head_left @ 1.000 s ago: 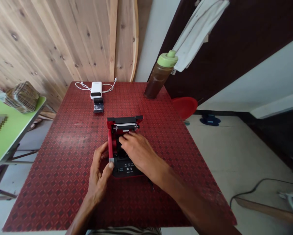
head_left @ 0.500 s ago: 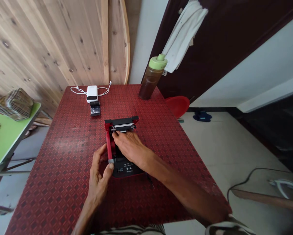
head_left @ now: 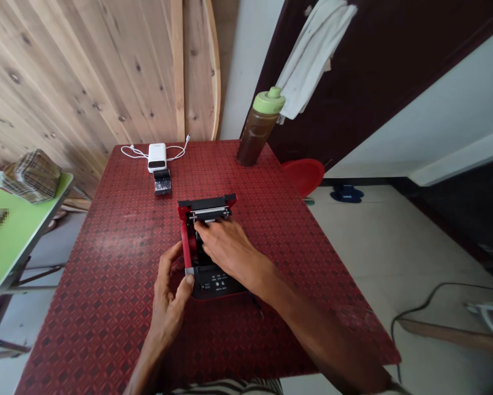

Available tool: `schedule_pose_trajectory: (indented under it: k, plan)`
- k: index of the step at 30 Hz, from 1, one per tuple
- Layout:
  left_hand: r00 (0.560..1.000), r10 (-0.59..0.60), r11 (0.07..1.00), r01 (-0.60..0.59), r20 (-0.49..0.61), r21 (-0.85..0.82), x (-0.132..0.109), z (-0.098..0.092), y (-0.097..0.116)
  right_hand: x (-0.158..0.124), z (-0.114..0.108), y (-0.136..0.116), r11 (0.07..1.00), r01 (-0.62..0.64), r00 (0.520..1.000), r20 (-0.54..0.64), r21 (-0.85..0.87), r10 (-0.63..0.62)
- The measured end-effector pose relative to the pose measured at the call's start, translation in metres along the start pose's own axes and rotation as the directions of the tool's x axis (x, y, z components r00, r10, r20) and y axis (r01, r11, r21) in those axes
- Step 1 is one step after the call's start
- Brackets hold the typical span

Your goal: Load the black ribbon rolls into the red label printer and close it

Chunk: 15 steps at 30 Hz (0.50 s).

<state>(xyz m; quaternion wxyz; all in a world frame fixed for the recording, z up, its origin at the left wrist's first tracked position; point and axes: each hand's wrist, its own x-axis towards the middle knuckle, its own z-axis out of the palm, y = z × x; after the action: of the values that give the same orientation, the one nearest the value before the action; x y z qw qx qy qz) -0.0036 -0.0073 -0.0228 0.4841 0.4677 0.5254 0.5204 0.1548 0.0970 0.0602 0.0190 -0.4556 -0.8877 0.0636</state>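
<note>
My red patterned table (head_left: 106, 307) fills most of my view. Behind it stands a plank wall (head_left: 85, 77), and to the right a dark door (head_left: 373, 71) with a white towel (head_left: 312, 60) hanging on it. Off to my left, a green table (head_left: 16, 252) carries a plaid cloth bag (head_left: 32, 176). At the far end of my red table are a brown bottle (head_left: 258, 129) with a green cap, a white power bank (head_left: 157, 157) with its white cable (head_left: 135, 152), and a small black box (head_left: 163, 182) just in front of the power bank.

Nearer me, in the middle of the table, sits an opened red-and-black receipt printer (head_left: 219, 286). Both my hands are on it, close together but apart. My left hand (head_left: 168, 312) clamps its red side, thumb on the front corner. My right hand (head_left: 230, 252) reaches over the opening, fingers just below the metal roller (head_left: 209, 212). I cannot tell whether they grip anything.
</note>
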Motion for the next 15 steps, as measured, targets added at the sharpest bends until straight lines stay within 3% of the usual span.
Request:
schedule_pose_trajectory:
  k: [10, 13, 15]
  plan:
    - [1.0, 0.013, 1.0, -0.013, -0.006, 0.018, 0.001, 0.0, 0.002, -0.014, -0.004, -0.003, 0.999, 0.031, 0.997, -0.066, 0.014, -0.03]
    - [1.0, 0.01, 1.0, -0.01, -0.005, 0.013, 0.0, 0.001, 0.003, -0.033, -0.014, 0.003, 0.997, 0.054, 0.975, -0.22, 0.057, -0.041]
    - [1.0, -0.006, 1.0, 0.006, 0.004, 0.002, -0.001, 0.0, 0.003, -0.049, -0.024, 0.016, 0.981, 0.073, 0.913, -0.407, 0.18, 0.006]
